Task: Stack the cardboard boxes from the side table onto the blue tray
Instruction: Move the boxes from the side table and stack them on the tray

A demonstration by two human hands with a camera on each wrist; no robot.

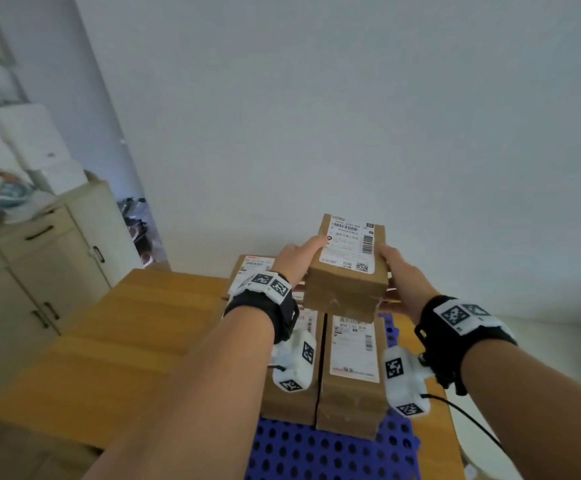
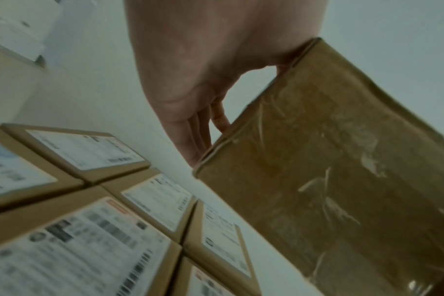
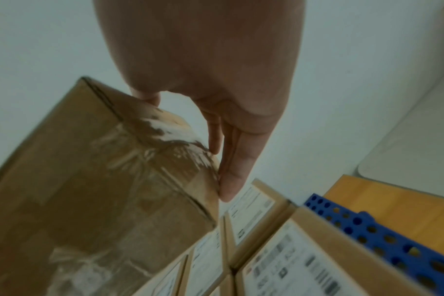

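A cardboard box (image 1: pixel 347 275) with a white shipping label hangs in the air, tilted, between both hands. My left hand (image 1: pixel 301 254) grips its left side, thumb on top and fingers (image 2: pixel 203 138) straight down the side of the box (image 2: pixel 342 180). On the right side my right hand (image 1: pixel 401 271) holds it the same way, its fingers (image 3: pixel 228 170) against the taped box (image 3: pixel 89 190). Below it several labelled boxes (image 1: pixel 351 368) stand packed together on the blue perforated tray (image 1: pixel 316 452). Their labels (image 2: pixel 89 240) face up.
The tray (image 3: pixel 380 230) lies on a wooden table (image 1: pixel 126 341) against a white wall. A beige cabinet (image 1: pixel 39 271) with clutter on it stands at the left. A white surface (image 3: pixel 418 140) adjoins the table at the right. A black cable hangs from my right wrist.
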